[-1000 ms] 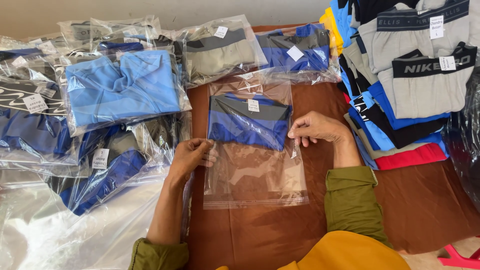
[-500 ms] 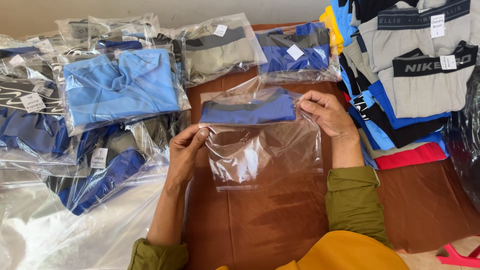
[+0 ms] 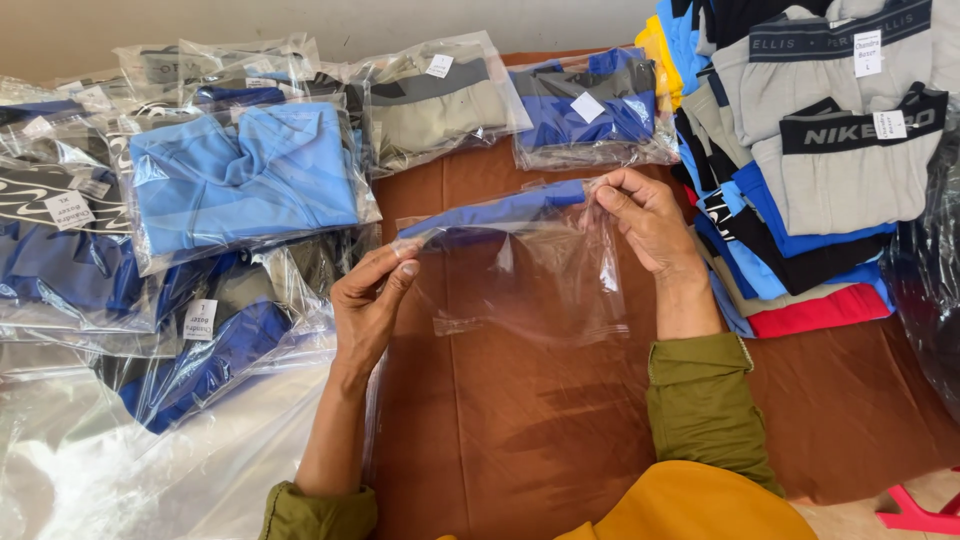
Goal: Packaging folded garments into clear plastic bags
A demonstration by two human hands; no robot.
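A clear plastic bag [image 3: 520, 275] with a folded blue garment [image 3: 500, 210] inside is lifted off the brown table [image 3: 520, 430], tilted on edge so the garment sits at the top. My left hand [image 3: 372, 300] pinches the bag's left upper corner. My right hand [image 3: 645, 220] pinches its right upper corner. The bag's empty lower part hangs down toward me.
Several bagged garments lie on the left, among them a light blue one [image 3: 245, 180], and two more at the back: a grey one [image 3: 440, 100] and a blue one [image 3: 590, 110]. A stack of unbagged underwear [image 3: 810, 180] lies at the right. Loose clear plastic [image 3: 130, 470] covers the near left.
The bag lay flat on the table a second ago. Both hands have lifted it and tipped it up, so the blue garment now shows edge-on at the top.
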